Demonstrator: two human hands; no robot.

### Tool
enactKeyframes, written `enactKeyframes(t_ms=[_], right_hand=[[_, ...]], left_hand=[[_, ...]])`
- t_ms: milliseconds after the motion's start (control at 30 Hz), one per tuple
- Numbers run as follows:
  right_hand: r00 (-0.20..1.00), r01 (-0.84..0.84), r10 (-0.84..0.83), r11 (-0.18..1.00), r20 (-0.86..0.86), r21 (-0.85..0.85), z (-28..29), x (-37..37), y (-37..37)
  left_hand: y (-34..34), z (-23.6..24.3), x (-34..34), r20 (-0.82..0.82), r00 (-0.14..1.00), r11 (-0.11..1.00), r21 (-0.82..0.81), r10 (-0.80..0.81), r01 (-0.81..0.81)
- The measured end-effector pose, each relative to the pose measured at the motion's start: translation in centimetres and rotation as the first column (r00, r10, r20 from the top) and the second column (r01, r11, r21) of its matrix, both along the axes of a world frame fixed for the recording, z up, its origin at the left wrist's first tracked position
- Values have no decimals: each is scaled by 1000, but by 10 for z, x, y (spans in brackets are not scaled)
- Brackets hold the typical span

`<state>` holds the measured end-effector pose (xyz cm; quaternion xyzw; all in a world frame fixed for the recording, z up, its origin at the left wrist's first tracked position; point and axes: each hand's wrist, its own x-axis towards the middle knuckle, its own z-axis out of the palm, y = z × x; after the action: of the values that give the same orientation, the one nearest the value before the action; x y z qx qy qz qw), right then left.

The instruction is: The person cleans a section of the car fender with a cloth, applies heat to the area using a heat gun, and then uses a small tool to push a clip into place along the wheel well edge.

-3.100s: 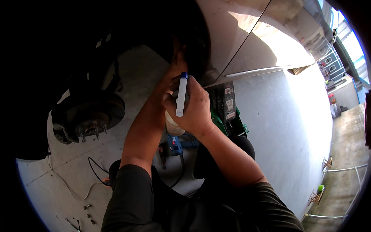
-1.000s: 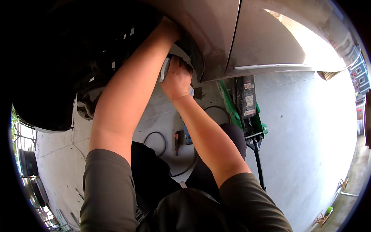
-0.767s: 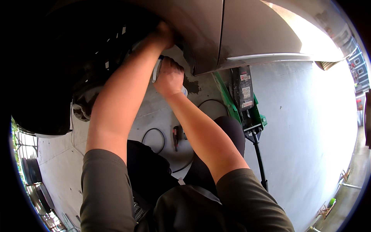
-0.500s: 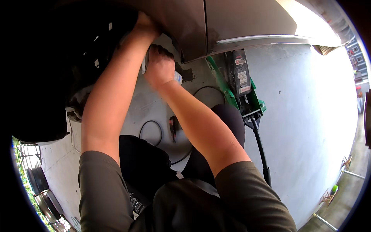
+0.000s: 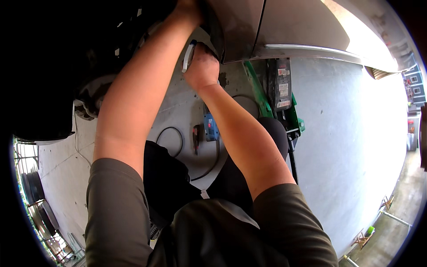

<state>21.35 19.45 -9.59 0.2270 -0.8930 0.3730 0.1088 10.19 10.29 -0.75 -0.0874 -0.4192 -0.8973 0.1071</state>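
My left hand (image 5: 189,13) reaches up into the dark wheel arch at the top, its fingers hidden. Just below it, my right hand (image 5: 202,66) is closed round a spray bottle (image 5: 188,58) with a white trigger head; most of the bottle is hidden. Both are beside the edge of the beige car fender (image 5: 235,29). At the left, part of a brake assembly (image 5: 89,110) shows behind my left arm. On the floor beneath lie a blue corded power tool (image 5: 210,124) and a dark red-and-black hand tool (image 5: 196,139).
A green floor jack (image 5: 259,93) stands under the car to the right, its handle pointing toward me. Cables (image 5: 180,138) loop on the concrete floor around my knees. Stacked tyres (image 5: 34,187) are at the far left. Small wooden stands (image 5: 362,238) are at the far right.
Compared with three seconds ago, both hands are higher and the spray bottle has moved up toward the arch. My left forearm now covers much of the brake disc.
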Motion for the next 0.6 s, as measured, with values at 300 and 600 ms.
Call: enactKeyframes(t_ms=[300, 600], right_hand=[[983, 83, -73, 995, 171, -56, 2, -6, -5], [986, 81, -63, 990, 153, -112, 4, -4, 4]], left_hand=[[22, 43, 23, 319, 948, 953, -294, 21, 78], [27, 12, 22, 216, 976, 982, -178, -26, 65]])
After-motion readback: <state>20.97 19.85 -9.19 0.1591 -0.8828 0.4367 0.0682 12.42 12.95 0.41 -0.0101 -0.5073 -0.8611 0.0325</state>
